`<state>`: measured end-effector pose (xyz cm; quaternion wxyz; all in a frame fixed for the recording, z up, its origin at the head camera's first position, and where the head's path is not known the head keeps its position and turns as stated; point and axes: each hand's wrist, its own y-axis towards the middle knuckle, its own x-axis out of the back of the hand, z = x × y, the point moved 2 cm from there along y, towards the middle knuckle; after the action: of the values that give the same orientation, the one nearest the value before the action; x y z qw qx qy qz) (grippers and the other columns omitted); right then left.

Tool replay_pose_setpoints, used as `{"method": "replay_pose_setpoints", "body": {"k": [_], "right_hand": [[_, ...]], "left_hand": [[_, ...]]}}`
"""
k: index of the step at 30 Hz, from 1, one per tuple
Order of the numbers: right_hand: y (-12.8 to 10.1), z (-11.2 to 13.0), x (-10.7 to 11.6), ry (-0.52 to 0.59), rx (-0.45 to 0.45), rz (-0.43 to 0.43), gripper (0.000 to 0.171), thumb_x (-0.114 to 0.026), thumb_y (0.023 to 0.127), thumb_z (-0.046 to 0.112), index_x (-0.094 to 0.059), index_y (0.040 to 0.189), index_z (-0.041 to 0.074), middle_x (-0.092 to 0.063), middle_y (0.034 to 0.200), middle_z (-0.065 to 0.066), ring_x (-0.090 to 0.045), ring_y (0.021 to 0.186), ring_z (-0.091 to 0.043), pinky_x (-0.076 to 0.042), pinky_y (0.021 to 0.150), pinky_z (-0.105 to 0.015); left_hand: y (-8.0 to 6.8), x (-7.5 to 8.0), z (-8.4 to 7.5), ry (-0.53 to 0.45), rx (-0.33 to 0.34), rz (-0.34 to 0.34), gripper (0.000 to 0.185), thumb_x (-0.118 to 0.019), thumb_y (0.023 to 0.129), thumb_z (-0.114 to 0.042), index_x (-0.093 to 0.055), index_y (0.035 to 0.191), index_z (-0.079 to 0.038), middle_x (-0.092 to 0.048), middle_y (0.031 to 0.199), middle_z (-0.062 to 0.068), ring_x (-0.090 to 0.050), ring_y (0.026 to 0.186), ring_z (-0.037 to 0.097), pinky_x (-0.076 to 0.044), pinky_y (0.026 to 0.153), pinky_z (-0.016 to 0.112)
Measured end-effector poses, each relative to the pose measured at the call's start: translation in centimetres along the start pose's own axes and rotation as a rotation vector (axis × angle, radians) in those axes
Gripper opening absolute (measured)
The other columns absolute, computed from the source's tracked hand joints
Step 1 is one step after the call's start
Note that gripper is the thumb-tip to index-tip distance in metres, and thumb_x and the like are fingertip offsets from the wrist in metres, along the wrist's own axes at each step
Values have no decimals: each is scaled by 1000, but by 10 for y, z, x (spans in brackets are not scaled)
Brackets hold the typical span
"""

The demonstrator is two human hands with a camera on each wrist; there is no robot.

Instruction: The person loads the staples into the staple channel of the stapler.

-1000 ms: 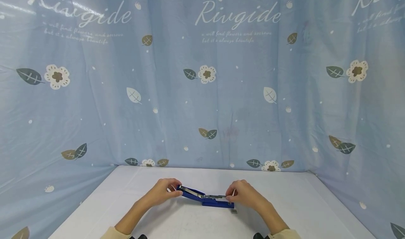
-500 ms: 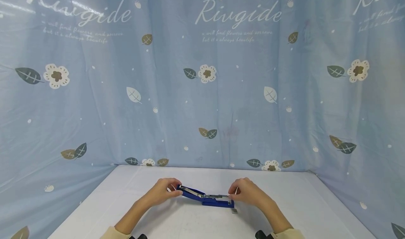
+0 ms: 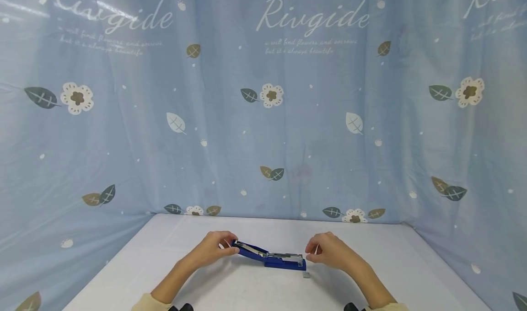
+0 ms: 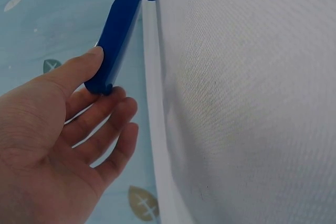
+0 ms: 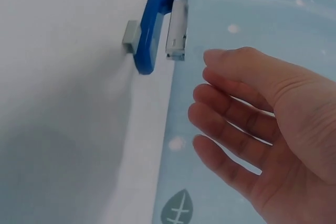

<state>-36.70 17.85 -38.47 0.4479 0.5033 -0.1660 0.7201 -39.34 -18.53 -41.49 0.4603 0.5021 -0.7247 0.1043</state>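
Observation:
A blue stapler (image 3: pixel 285 265) lies on the white table, its cover (image 3: pixel 251 250) swung back to the left and its metal magazine (image 3: pixel 288 257) exposed above the base. My left hand (image 3: pixel 212 249) pinches the end of the cover between thumb and fingers; the left wrist view shows the thumb on the blue cover (image 4: pixel 118 35). Just beyond the magazine's right end, my right hand (image 3: pixel 331 251) hovers with relaxed, bent fingers. In the right wrist view that hand (image 5: pixel 262 114) holds nothing and is apart from the magazine (image 5: pixel 177 30). A small grey block, seemingly staples (image 3: pixel 306 275), lies beside the base.
The white tabletop (image 3: pixel 255 292) stretches out in front of and around the stapler. A blue curtain (image 3: pixel 230 132) printed with leaves and flowers hangs behind the table and along both sides.
My right hand has let go of the magazine's end and drawn away to the right. My left hand keeps its hold on the cover. The stapler has stayed in place.

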Motion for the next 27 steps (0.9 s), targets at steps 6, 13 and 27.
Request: {"method": "replay_pose_setpoints", "body": {"k": [6,13,27], "right_hand": [[-8,-5,-2,14,-45,22,10,-75,85,19,-74,90,10,-66,77,10,-55,68,-6,-48,61,-19],[-8,-14,-8,10,-35,35,7,-75,86,20,-74,89,14,-65,78,12,-54,69,-3,-47,62,-20],[-10,-18,-14,57,-20,81,9,-76,84,20,-75,88,12,-66,77,9,-55,68,-2,-47,62,-20]], "left_hand": [[0,1,-1,-9,5,12,37,-72,88,-34,-69,113,-6,-70,91,-1,-61,77,4,-49,67,21],[1,1,-2,6,4,5,37,-72,88,-35,-69,113,-6,-70,90,-1,-61,77,3,-47,67,20],[-1,3,-3,1,-4,4,39,-73,88,-33,-68,113,-2,-70,90,0,-62,76,5,-48,66,21]]}}
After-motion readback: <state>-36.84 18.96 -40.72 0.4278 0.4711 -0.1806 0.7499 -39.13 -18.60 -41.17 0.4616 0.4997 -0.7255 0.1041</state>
